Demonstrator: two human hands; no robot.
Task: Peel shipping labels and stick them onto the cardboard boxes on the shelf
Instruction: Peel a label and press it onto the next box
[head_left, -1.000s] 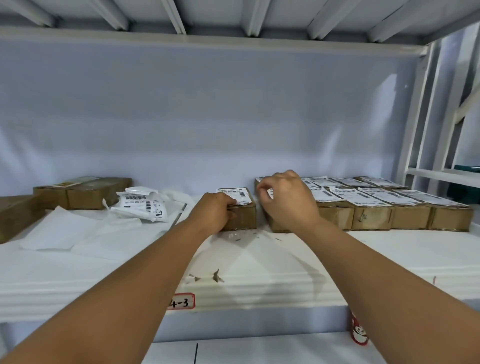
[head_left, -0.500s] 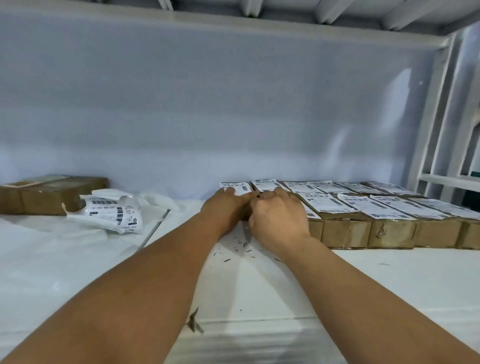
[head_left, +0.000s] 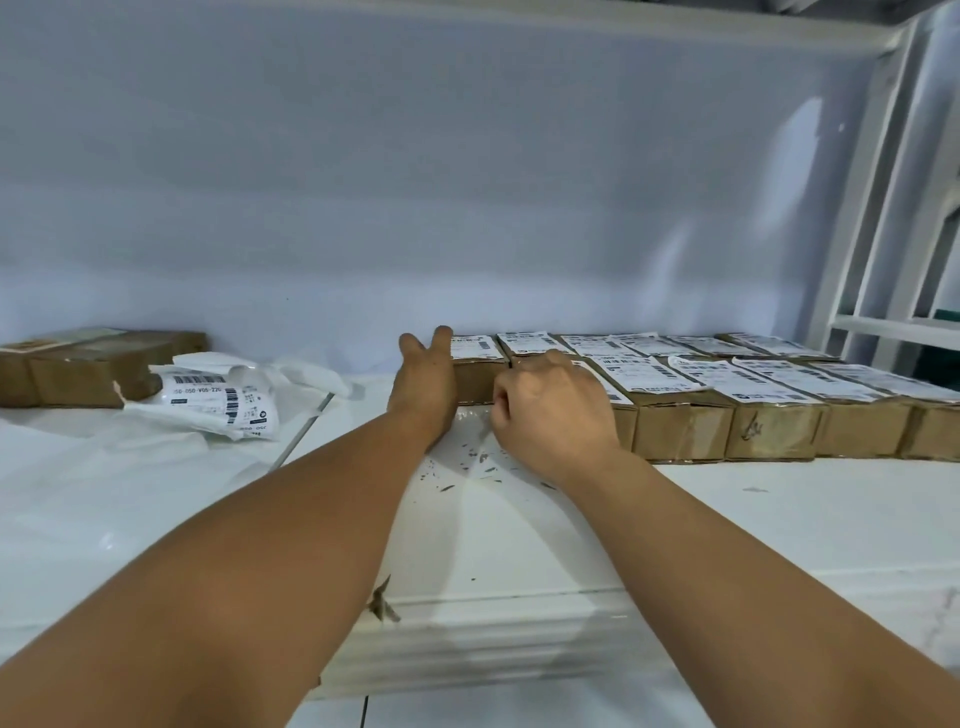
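1. Box (head_left: 480, 376): small, cardboard. It stands at the left end of the far row and touches its neighbour on the right. A label (head_left: 475, 347) lies flat on its top.
2. Left hand (head_left: 423, 384): fingers straight and palm against the left side of the box. Two fingertips rise above the top edge. It grips nothing.
3. Right hand (head_left: 553, 410): fingers curled, back towards the camera. It rests on the left end of the near row, just beside the left hand. The fingertips are hidden, so I cannot tell whether they pinch anything.
4. Labelled boxes (head_left: 680, 426): two rows packed side to side and running right. The far end is cut off by the picture edge. The print is too small to read.
5. Shelf (head_left: 779, 519): white. There is open surface in front of the rows and to the left of the box. Dark flecks lie under the hands.
6. Strip of labels (head_left: 218, 400): crumpled, to the left of the hands and apart from the box. It lies on loose white paper (head_left: 311, 376).
7. Plain boxes (head_left: 98, 371): far left, by the back wall, partly cut off at the left edge.
8. Frame posts (head_left: 872, 208): white uprights that close the right end.
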